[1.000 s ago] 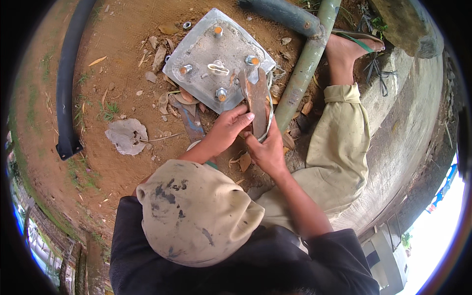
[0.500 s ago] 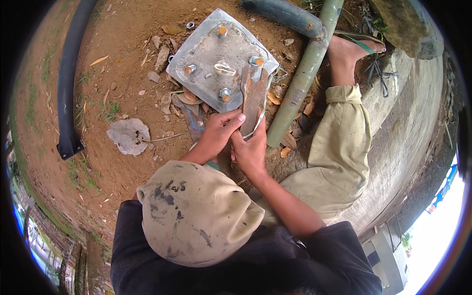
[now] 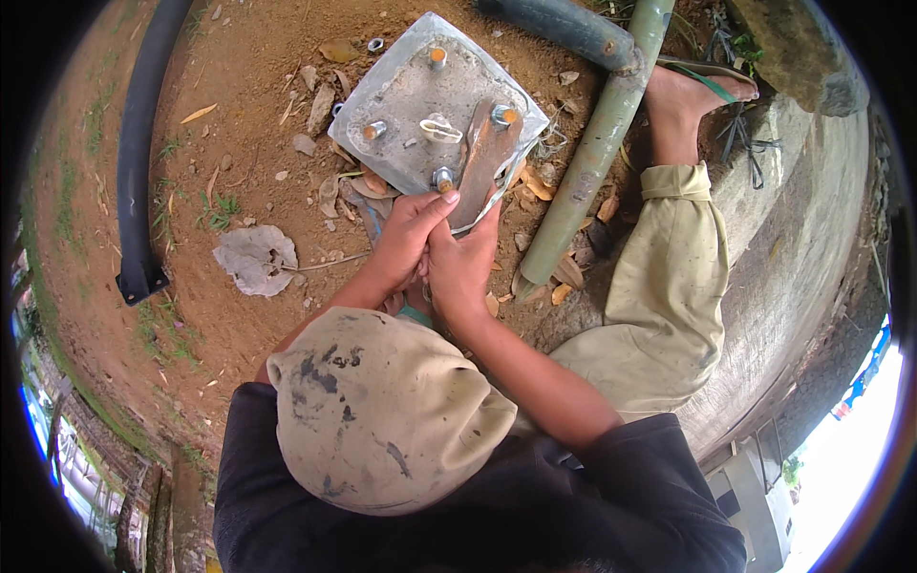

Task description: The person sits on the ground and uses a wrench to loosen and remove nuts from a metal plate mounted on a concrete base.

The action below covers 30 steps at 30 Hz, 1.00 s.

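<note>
A square grey concrete block (image 3: 406, 95) stands on the soil, with several upright bolts in its top and a pale loop (image 3: 440, 131) near its middle. Reaching across its right side is a rusty flat metal wrench (image 3: 484, 164) with a forked end. That end lies at the right-hand bolt (image 3: 504, 116), apparently around it. My left hand (image 3: 409, 237) is closed at the near end of the wrench, its thumb close to the near bolt (image 3: 443, 180). Pressed against it, my right hand (image 3: 462, 260) also grips the wrench; the fingers of both are partly hidden.
A green pole (image 3: 587, 167) lies to the right, with a dark pipe (image 3: 573, 38) against it. Another black pipe (image 3: 134, 162) lies far left. My bent leg (image 3: 669, 277) is on the right beside a concrete edge (image 3: 793, 229). Dry leaves and a loose nut (image 3: 375, 44) are scattered about.
Both hands have shifted left and a little away from me. The wrench has swung, its forked end moving from beside the right-hand bolt onto it.
</note>
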Available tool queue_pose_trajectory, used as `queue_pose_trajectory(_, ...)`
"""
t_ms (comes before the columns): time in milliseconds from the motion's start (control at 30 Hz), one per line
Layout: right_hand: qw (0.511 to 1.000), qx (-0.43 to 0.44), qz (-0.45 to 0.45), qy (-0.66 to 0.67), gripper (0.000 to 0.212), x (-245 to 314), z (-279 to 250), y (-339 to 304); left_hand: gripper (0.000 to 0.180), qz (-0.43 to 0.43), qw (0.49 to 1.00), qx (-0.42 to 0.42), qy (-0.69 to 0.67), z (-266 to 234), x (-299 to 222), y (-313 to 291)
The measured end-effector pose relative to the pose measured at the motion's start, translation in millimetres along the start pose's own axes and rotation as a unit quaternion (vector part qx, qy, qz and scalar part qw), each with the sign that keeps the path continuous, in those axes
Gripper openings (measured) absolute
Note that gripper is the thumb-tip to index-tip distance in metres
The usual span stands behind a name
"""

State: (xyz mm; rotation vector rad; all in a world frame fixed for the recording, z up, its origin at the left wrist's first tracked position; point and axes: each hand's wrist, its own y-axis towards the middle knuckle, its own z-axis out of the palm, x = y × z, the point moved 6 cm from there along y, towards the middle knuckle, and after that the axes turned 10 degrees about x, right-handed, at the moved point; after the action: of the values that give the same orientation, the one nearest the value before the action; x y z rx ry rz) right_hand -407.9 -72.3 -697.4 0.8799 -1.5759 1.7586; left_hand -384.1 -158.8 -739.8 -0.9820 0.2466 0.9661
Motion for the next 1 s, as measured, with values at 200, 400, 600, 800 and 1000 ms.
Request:
queue_pose_trajectory(200, 1.0, -0.012, -0.01, 0.002, 0.062, -8.9, -1.4, 0.6, 0.032, -0.007, 0.999, 0.025, 0.032, 0.1, -4.8, 0.6)
queue_pose_trajectory(400, 0.997, -0.008, -0.064, -0.051, 0.063, 2.4, 0.8, -0.9, 0.03, 0.037, 0.998, 0.011, 0.046, 4.6, -11.6, 0.0)
queue_pose_trajectory(600, 0.996, 0.003, -0.067, -0.051, 0.062, 2.9, -1.2, 1.3, 0.03, -0.038, 0.994, 0.036, 0.097, -1.1, -7.2, 1.1)
queue_pose_trajectory(800, 0.998, 0.006, -0.055, -0.031, 0.063, 3.7, 0.9, 0.6, 0.031, -0.018, 0.997, 0.03, 0.064, 1.4, -8.6, 1.8)
queue_pose_trajectory(1000, 0.997, -0.012, -0.066, -0.037, 0.065, -4.8, 2.1, 0.2, 0.031, -0.01, 0.996, 0.027, 0.088, -4.3, -13.7, -1.0)
